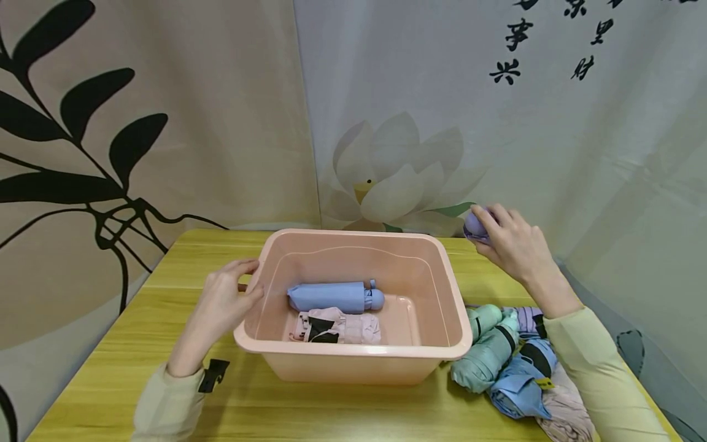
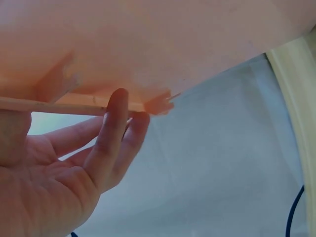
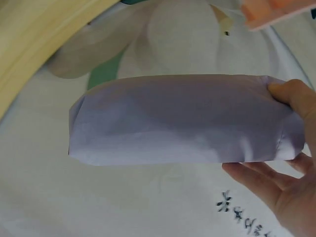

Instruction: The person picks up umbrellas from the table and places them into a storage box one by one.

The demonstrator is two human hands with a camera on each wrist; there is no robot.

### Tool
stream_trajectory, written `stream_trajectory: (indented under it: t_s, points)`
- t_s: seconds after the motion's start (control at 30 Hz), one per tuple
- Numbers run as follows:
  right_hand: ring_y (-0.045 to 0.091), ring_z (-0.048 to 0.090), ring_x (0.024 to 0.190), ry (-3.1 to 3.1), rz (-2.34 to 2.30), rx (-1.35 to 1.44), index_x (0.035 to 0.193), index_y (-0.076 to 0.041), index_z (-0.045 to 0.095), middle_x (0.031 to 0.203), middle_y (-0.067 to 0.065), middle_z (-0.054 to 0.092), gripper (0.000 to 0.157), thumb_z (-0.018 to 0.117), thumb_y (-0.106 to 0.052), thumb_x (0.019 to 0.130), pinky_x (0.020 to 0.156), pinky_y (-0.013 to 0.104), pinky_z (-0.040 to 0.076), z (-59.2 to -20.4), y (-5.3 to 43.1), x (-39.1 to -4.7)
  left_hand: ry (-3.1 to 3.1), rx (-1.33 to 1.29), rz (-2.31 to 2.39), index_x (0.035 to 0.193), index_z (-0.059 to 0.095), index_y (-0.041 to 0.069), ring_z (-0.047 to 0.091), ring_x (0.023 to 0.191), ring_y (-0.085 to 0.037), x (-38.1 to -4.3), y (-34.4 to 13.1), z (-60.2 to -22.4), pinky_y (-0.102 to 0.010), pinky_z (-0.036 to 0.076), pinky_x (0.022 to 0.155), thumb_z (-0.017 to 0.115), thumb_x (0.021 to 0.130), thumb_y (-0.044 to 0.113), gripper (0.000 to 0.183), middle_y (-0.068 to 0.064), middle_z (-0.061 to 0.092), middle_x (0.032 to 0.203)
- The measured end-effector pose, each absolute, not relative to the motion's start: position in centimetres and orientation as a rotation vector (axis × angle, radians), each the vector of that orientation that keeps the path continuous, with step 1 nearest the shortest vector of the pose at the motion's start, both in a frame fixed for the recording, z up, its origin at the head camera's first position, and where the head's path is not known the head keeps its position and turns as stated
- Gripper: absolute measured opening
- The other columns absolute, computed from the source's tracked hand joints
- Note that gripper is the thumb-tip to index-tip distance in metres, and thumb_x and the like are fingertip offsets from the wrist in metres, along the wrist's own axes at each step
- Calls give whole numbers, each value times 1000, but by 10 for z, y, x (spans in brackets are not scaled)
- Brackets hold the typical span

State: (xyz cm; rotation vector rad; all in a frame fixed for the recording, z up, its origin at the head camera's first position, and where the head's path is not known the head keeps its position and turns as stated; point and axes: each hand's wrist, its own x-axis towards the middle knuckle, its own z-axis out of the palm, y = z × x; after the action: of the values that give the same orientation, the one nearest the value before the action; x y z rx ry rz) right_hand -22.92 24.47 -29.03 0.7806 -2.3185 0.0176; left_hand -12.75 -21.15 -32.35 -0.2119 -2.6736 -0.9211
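A pink plastic bin (image 1: pixel 359 365) stands on the table, its left rim gripped by my left hand (image 1: pixel 227 302). The left wrist view shows the fingers (image 2: pixel 112 123) of that hand against the rim from below. My right hand (image 1: pixel 516 248) holds a folded lavender umbrella (image 3: pixel 182 121) by one end, raised beyond the bin's right side; its far end is foreshortened in the head view. Inside the bin lie a folded blue umbrella (image 1: pixel 328 298) and, in front of it, a pale pink umbrella (image 1: pixel 360 329) with a black patch.
Right of the bin, several folded umbrellas lie in a pile: green (image 1: pixel 480 362), blue (image 1: pixel 513 396), pale pink (image 1: pixel 569 408) and purple striped (image 1: pixel 527 319). The right forearm reaches over them. Behind the wooden table (image 1: pixel 138 368) hangs a printed curtain (image 1: pixel 232 123).
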Motion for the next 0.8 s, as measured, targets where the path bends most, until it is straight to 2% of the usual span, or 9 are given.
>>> stream_trajectory:
  t_s: [0.17,0.33,0.4,0.5,0.6,0.73,0.8]
  points:
    - [41,60,88,-2302,23,800,129,-7,51,110,20,58,62,79,-17,74,51,54,53,-279,237,-222,-2732,-188,-892,129,50,-11,68,88,-41,-136,-212,-322,-41,60,66,57,85,5,48,-34,57,119]
    - [41,60,88,-2252,50,835,128,-6,52,109,20,58,61,78,-17,73,51,55,53,-266,225,-212,-2755,-179,-853,131,47,-14,62,102,-42,-144,-210,-326,-46,57,77,56,86,6,50,-34,58,120]
    - [41,60,87,-2237,57,845,128,-6,53,108,20,58,61,78,-16,73,51,55,54,-262,221,-208,-2744,-172,-868,131,47,-14,62,102,-41,-144,-209,-328,-41,56,73,55,86,5,50,-34,58,120]
    - [40,60,88,-2219,67,859,127,-6,53,108,19,59,62,79,-16,72,53,54,54,-256,213,-204,-2735,-133,-922,132,47,-13,65,90,-36,-143,-208,-329,-32,54,60,55,86,5,50,-35,59,119]
    - [40,61,88,-2189,78,881,127,-6,54,108,19,59,61,79,-16,72,55,54,55,-251,206,-201,-2730,-88,-964,133,47,-11,66,85,-32,-142,-208,-329,-24,49,54,55,87,7,50,-33,62,115]
    - [39,61,88,-2146,95,922,125,-6,55,107,19,60,57,78,-15,73,56,53,56,-246,196,-199,-2721,-37,-987,134,48,-9,66,87,-33,-141,-208,-330,-25,51,57,55,88,10,50,-31,64,111]
    - [39,61,88,-2136,103,939,125,-6,55,108,19,60,57,79,-15,74,57,53,56,-244,192,-198,-2720,-22,-985,133,48,-8,66,90,-36,-141,-207,-330,-31,55,61,55,88,11,50,-30,65,111]
